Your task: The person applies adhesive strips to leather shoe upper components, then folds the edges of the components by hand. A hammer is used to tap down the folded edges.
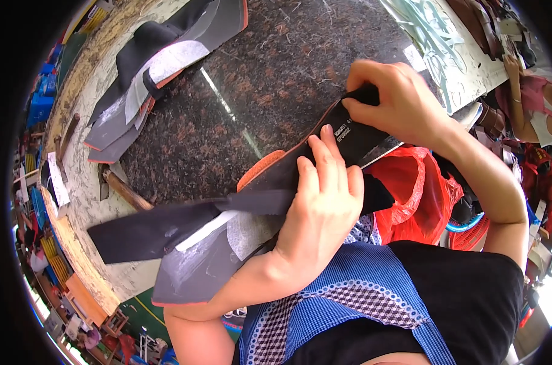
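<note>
A black shoe upper [264, 202] with grey lining and an orange-brown edge lies across the near side of a dark speckled stone slab [203, 146]. My left hand [321, 191] rests on it with the fingers stretched out, pressing its black surface. Near the upper's far right end, my right hand [388, 100] is closed, its thumb and bent fingers pinching the black edge. Part of the upper is hidden under my left hand and forearm. A second, similar upper [166, 61] lies at the slab's far left.
A wooden handle [127, 190] pokes out at the slab's left edge. Pale green strips [431, 45] are heaped at the far right. A red plastic bag [416, 194] hangs near my right arm. Another person [534, 100] is at the right.
</note>
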Demonstrator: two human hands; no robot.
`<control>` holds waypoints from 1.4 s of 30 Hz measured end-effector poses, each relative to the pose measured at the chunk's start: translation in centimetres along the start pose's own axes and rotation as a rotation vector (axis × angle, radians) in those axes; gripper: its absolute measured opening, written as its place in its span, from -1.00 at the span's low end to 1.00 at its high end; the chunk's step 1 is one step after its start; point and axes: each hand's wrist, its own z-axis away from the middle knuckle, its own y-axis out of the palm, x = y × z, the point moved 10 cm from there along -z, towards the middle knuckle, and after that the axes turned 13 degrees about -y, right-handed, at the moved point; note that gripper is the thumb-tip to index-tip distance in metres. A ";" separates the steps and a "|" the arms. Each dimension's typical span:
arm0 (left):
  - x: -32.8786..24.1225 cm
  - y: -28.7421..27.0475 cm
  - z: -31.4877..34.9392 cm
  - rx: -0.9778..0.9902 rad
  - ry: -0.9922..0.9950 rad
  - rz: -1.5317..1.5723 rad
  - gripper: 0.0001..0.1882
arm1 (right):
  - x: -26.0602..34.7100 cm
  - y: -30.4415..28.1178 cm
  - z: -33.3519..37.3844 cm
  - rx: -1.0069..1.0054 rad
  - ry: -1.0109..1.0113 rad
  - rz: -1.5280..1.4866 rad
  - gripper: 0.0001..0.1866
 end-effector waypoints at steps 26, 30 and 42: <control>13.6 -1.6 4.7 0.069 0.140 0.395 -0.73 | 12.6 4.0 1.7 0.121 -0.690 -0.145 -0.56; 18.6 1.5 6.1 0.351 -0.147 0.598 -0.73 | 14.4 5.2 -0.2 0.156 -0.581 -0.242 -0.45; 19.4 -0.2 10.9 0.059 0.061 0.298 -0.69 | 19.8 8.5 -0.6 0.069 -0.762 -0.098 -0.27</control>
